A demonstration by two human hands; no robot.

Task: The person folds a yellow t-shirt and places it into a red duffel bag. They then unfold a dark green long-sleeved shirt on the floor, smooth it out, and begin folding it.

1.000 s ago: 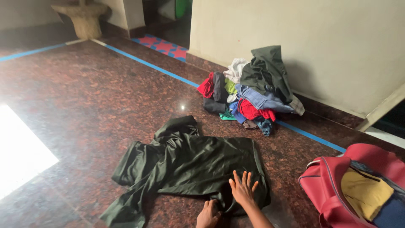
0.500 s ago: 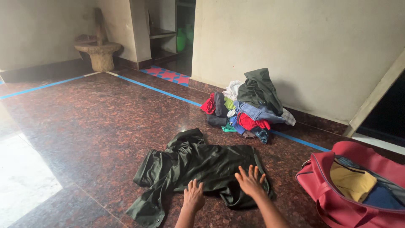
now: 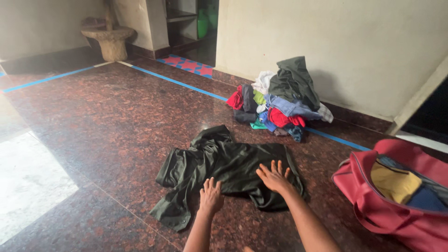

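Observation:
A dark green shirt (image 3: pixel 224 163) lies spread flat on the red-brown granite floor, collar towards the wall. My left hand (image 3: pixel 211 196) rests palm down on its lower edge near the left sleeve, fingers apart. My right hand (image 3: pixel 274 177) presses flat on the shirt's body, fingers spread. Neither hand grips the cloth.
A heap of mixed clothes (image 3: pixel 280 100) lies against the cream wall behind the shirt. An open red bag (image 3: pixel 396 210) with folded yellow and blue cloth inside stands at the right. A stone pedestal (image 3: pixel 111 42) stands far left. Blue tape lines (image 3: pixel 177 83) cross the floor.
The view has tilted up and come closer. My left hand has moved forward onto the shirt's lower edge; my right hand has stayed flat on the shirt's body.

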